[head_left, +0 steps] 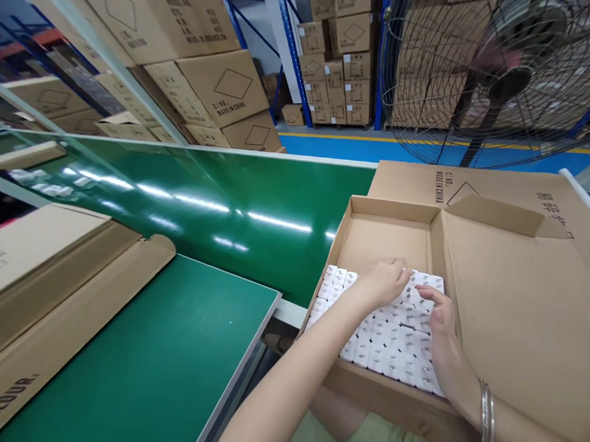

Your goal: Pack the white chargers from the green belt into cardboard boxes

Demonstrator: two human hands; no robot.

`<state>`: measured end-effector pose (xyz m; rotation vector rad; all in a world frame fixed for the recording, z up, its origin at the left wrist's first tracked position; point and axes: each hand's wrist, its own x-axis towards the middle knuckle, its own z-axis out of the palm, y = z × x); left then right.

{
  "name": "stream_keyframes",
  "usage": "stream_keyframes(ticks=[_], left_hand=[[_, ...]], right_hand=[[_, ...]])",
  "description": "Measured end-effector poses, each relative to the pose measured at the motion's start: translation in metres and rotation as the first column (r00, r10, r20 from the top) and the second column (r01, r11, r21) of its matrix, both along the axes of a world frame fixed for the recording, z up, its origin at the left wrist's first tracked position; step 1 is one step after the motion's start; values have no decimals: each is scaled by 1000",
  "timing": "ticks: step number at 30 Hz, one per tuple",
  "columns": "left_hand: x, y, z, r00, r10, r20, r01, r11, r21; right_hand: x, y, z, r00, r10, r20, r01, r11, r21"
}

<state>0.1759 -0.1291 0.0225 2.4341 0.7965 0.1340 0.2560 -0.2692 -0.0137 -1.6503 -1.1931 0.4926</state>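
Head view: at four o'clock, small white rectangular pieces (377,354) fill a shallow brown cardboard box (388,240) except its twelve-o'clock end, the left hand (384,282) hiding its grip, the right hand (445,329) loosely uncurled.

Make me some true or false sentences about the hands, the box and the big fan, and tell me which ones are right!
1. The left hand reaches over the white pieces in the open box. True.
2. A shiny bracelet circles the left wrist. False: the silvery bracelet is on the right wrist.
3. The white pieces lie in a jumbled heap. False: they sit in neat rows.
4. The fan stands beyond the open box. True.
5. The floor near the fan is pink. False: that floor is blue, with a yellow line.
6. The right hand is beside the white pieces. True.
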Motion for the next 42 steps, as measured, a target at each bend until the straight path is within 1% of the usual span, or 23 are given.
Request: stream_keyframes(ticks=[3, 6, 10, 13, 16, 18, 20, 21, 24, 27, 29, 30, 31, 33, 35, 36, 37, 39, 41, 42], left_hand=[[14, 7, -14, 997, -73, -1, 72, 995, -66], [15, 12, -20, 998, -57, 4, 57, 992, -109], [15, 15, -16, 999, -43, -21, 39, 987, -159], [23, 14, -10, 999, -22, -34, 14, 977, -213], [35, 11, -7, 997, -77, -13, 70, 957, -283], [41, 9, -6, 992, -99, -73, 73, 950, -303], [44, 9, -7, 987, -89, -137, 44, 952, -303], [45, 10, -9, 987, -81, -141, 35, 952, -305], [47, 13, -16, 992, -72, -102, 34, 942, -333], [51, 15, -24, 993, -76, -92, 40, 938, -343], [51, 17, -26, 995, -63, -77, 32, 935, -353], [49, 17, -24, 998, -47, -48, 27, 936, -350], [45, 18, -21, 1000, -26, -9, 22, 944, -330], [26, 17, -9, 997, 7, 78, 11, 972, -235], [-3, 14, 5, 993, 26, 113, -17, 996, -84], [-22, 12, 12, 992, 70, 108, -67, 997, -34], [-41, 9, 18, 986, 135, 96, -137, 990, 15], [-77, 3, 27, 972, 229, 53, -234, 966, 107], [-107, -5, 29, 960, 280, 6, -276, 940, 199], [-119, -9, 28, 957, 291, -11, -280, 930, 239]], right_hand=[[0, 0, 0, 999, -18, -35, 18, 1000, 10], [0, 1, 2, 998, -27, -55, 28, 1000, 10], [1, 1, 3, 995, -70, -74, 69, 998, -11], [3, 3, 0, 987, -102, -123, 102, 995, -11], [5, 4, -5, 977, -126, -173, 128, 992, 3], [6, 5, -8, 975, -135, -179, 139, 990, 10], [7, 4, -10, 980, -129, -154, 131, 991, -2], [6, 4, -10, 984, -120, -134, 120, 993, -11], [6, 3, -10, 992, -83, -91, 82, 997, -16], [7, 3, -12, 994, -73, -85, 75, 997, 22], [9, 4, -16, 994, -66, -84, 69, 997, 29], [10, 5, -17, 994, -66, -83, 68, 997, 25], [11, 5, -18, 994, -66, -83, 67, 998, 13], [12, 5, -18, 993, -80, -82, 79, 997, -19], [11, 5, -16, 992, -94, -82, 90, 995, -48], [10, 4, -14, 992, -97, -81, 93, 994, -58], [9, 4, -12, 992, -99, -77, 94, 994, -63], [6, 3, -9, 993, -98, -64, 94, 993, -66], [5, 3, -6, 994, -94, -60, 90, 994, -65], [5, 3, -5, 994, -89, -65, 85, 994, -62]])
